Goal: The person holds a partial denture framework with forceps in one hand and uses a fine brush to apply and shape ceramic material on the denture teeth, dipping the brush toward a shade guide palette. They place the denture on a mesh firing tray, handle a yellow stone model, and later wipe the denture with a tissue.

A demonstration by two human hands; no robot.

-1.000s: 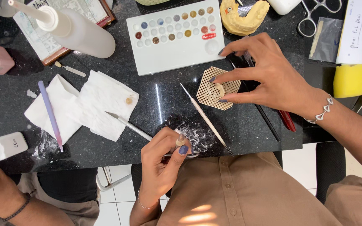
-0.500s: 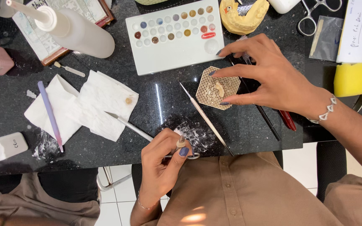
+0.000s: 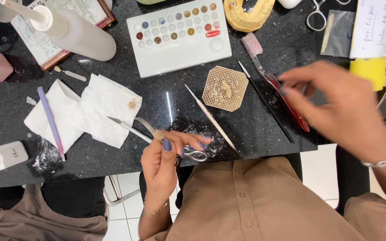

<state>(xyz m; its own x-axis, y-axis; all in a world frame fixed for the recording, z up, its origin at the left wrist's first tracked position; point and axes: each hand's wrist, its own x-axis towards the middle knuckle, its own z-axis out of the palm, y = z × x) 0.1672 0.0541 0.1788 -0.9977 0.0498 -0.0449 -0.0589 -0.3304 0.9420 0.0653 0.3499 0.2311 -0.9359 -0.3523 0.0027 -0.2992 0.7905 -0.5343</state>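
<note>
My left hand (image 3: 164,156) is at the front edge of the black counter (image 3: 166,100), closed around metal ring-handled forceps (image 3: 135,129) whose tips point left onto a crumpled white tissue (image 3: 86,111). Crinkled clear plastic (image 3: 211,138) lies just right of that hand. My right hand (image 3: 336,107) hovers blurred at the right, fingers loosely apart and empty, over a red-handled toothbrush (image 3: 273,82). A tan honeycomb tray (image 3: 225,88) with a small pale piece on it lies uncovered in the middle, left of that hand.
A white palette (image 3: 179,38) with coloured wells, a yellow dental cast (image 3: 249,15), a white squeeze bottle (image 3: 81,38), scissors (image 3: 318,13) and a yellow sponge (image 3: 374,71) line the back. A thin metal probe (image 3: 213,121), a black brush (image 3: 266,107) and a purple stick (image 3: 50,122) lie loose. Another person's brown clothing (image 3: 32,218) is lower left.
My right hand has lifted off the honeycomb tray and swung right, uncovering it. My left hand now shows the forceps in its grip. The other person's hand at lower left has gone.
</note>
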